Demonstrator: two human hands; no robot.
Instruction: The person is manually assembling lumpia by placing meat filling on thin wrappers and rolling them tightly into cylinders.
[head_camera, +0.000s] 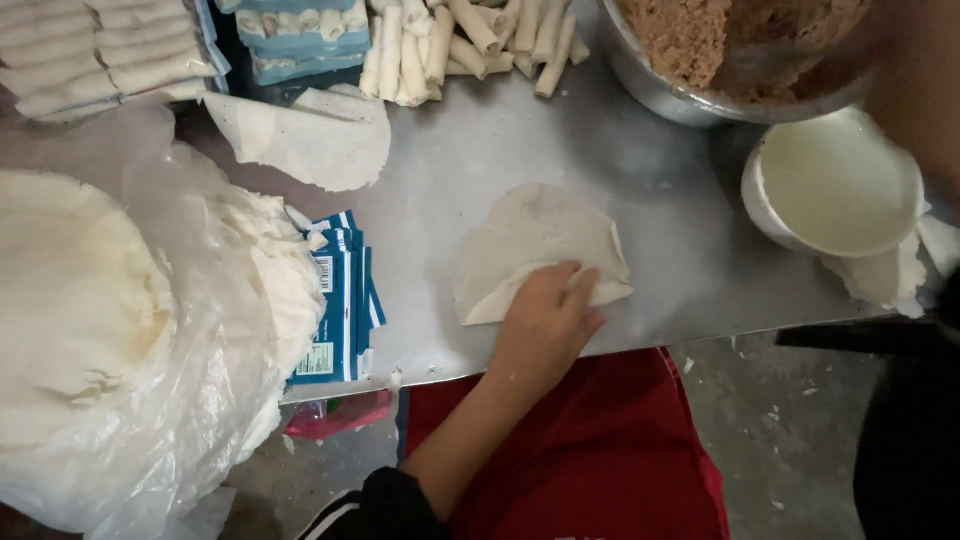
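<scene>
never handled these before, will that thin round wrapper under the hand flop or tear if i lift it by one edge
Probably floppy: the wrapper lies limp and wrinkled on the metal table. Likely tears easily, since its edges look ragged. Seems very light; the left hand pins its near edge flat.

Soft, even light falls from above and leaves the metal worktop (660, 210) with a dull sheen and no hard glare. The pale wrapper stack (70, 290) at left looks washed out. The upper right corner sinks into dark, blurred shadow. Focus is slightly soft overall.
</scene>
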